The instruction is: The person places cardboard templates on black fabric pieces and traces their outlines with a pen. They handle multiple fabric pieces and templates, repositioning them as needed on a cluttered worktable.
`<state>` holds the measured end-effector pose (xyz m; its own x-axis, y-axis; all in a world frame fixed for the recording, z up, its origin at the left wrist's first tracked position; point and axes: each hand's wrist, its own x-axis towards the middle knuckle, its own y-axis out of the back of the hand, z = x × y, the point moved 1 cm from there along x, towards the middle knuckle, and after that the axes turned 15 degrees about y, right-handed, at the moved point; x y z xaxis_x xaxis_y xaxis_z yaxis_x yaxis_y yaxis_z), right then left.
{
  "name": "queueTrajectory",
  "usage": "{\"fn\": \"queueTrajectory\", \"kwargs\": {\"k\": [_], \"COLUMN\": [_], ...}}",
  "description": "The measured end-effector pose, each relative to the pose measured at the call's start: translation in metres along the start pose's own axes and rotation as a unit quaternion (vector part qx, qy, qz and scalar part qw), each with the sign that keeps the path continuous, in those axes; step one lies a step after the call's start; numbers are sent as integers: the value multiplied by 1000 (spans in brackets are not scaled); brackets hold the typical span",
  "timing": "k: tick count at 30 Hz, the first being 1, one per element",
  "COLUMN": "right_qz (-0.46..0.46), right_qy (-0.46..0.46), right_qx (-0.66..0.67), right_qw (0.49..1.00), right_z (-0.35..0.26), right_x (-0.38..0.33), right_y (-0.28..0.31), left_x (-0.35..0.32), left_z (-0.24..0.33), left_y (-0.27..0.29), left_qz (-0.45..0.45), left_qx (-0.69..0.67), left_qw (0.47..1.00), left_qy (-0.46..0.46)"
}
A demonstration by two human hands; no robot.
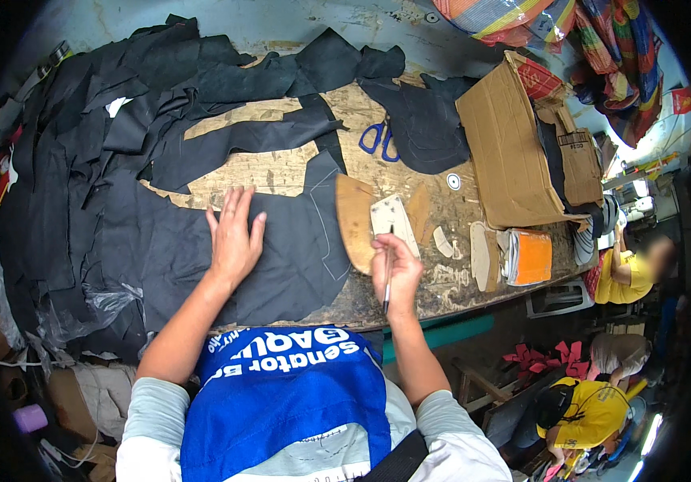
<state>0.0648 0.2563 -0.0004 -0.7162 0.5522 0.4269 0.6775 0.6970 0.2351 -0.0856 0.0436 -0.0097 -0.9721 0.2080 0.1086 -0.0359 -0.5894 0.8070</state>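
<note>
My left hand (235,237) lies flat, fingers spread, on a dark cloth piece (297,249) spread on the wooden table (434,289). Thin chalk lines run along the cloth's right side. My right hand (395,269) pinches a thin pen-like marker (386,293), its upper tip near a white pattern card (394,218). A brown curved cardboard template (355,221) lies partly on the cloth's right edge, just left of my right hand.
Many black cloth pieces (80,161) are heaped over the table's left and back. Blue-handled scissors (378,138), a cardboard box (514,153) and an orange item (532,257) sit to the right. Two people in yellow shirts (627,277) crouch beyond the table at right.
</note>
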Motion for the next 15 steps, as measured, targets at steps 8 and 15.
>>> {"fn": "queueTrajectory", "kwargs": {"k": [8, 15], "right_qz": [-163, -131], "right_qy": [79, 98], "right_qx": [-44, -77], "right_qw": [983, 983], "right_z": [-16, -3], "right_x": [-45, -38], "right_y": [-35, -6], "left_x": [-56, -52], "left_z": [11, 15], "left_y": [-3, -7], "left_qz": [-106, -199], "left_qx": [8, 110], "left_qw": [993, 973], "left_qy": [-43, -48]}}
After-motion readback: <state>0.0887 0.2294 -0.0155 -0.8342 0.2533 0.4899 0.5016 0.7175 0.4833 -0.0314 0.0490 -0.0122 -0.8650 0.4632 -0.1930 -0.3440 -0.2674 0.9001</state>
